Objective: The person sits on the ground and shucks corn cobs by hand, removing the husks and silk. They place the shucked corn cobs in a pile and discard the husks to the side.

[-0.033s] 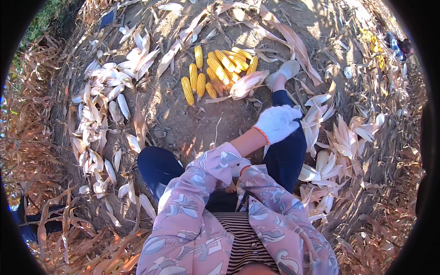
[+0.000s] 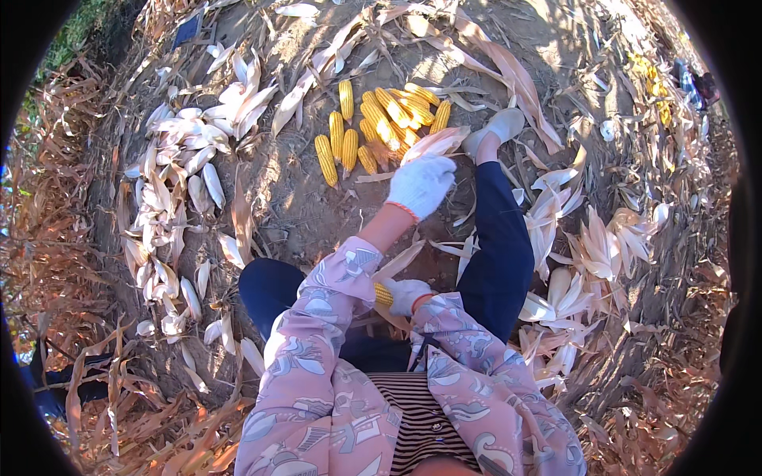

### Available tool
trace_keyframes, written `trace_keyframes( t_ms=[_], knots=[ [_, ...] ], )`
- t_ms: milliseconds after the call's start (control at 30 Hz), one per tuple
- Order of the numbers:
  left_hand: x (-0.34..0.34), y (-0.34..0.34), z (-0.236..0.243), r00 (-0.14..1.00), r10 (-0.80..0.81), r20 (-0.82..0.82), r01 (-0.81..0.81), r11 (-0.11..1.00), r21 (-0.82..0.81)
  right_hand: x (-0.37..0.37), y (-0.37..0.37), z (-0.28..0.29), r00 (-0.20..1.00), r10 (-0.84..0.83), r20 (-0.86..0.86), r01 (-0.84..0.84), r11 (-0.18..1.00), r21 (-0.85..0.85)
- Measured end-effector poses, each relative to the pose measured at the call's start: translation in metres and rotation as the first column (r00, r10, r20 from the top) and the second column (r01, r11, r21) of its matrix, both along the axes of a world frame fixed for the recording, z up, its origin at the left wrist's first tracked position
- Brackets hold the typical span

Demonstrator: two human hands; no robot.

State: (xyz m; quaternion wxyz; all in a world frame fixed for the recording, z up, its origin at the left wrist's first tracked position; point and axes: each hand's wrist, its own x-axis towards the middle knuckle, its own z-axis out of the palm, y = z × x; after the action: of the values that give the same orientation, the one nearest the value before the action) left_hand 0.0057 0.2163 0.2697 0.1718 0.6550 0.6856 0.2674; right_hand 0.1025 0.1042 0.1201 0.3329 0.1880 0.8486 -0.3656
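Observation:
My left hand (image 2: pixel 422 182), in a white glove with an orange cuff, reaches forward with curled fingers just below a pale, husked cob (image 2: pixel 432 141); what it grips, if anything, is hidden. A pile of bare yellow cobs (image 2: pixel 390 113) lies just beyond it. Lower down, between my legs, my gloved right hand (image 2: pixel 409 295) is closed on a yellow corn cob (image 2: pixel 382 293), partly covered by my left sleeve. Loose pale husk (image 2: pixel 401 262) lies beside that cob.
Husks and pale cobs (image 2: pixel 194 159) are heaped along the left. More peeled husks (image 2: pixel 603 246) spread to the right beside my outstretched leg (image 2: pixel 500 246) and shoe (image 2: pixel 500 127). Dry stalks (image 2: pixel 55 262) edge the dirt ground, and a blue object (image 2: pixel 186 32) sits at the far back left.
My left hand has swung leftward and forward from beside my right leg toward the cob pile. My right hand and the yellow cob in it have come into view from under my left arm.

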Motion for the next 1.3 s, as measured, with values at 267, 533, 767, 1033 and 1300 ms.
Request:
trace_keyframes(
  t_ms=[267,533,767,1033,1300],
  knots=[
    [-0.194,-0.001,-0.162,0.816,0.065,-0.575,-0.356,0.84,-0.41,-0.02,-0.013,-0.004,0.988,0.04,-0.148,-0.032,0.998,0.057],
    [-0.232,0.014,-0.223,0.992,0.033,-0.12,-0.063,0.964,-0.259,-0.009,0.01,0.004,0.984,0.006,-0.176,-0.001,0.999,0.032],
    [-0.266,-0.111,-0.228,0.9,0.435,0.038,-0.354,0.779,-0.517,-0.009,0.05,0.062,0.969,-0.091,-0.23,0.101,0.994,0.033],
    [-0.133,-0.13,-0.304,0.847,0.532,-0.006,-0.492,0.779,-0.388,-0.014,0.073,0.069,0.644,-0.532,-0.55,0.553,0.82,-0.146],
    [0.042,-0.184,-0.253,0.799,-0.396,0.453,0.582,0.698,-0.416,-0.006,0.08,0.052,0.02,-0.994,-0.106,0.545,0.1,-0.833]
  ],
)
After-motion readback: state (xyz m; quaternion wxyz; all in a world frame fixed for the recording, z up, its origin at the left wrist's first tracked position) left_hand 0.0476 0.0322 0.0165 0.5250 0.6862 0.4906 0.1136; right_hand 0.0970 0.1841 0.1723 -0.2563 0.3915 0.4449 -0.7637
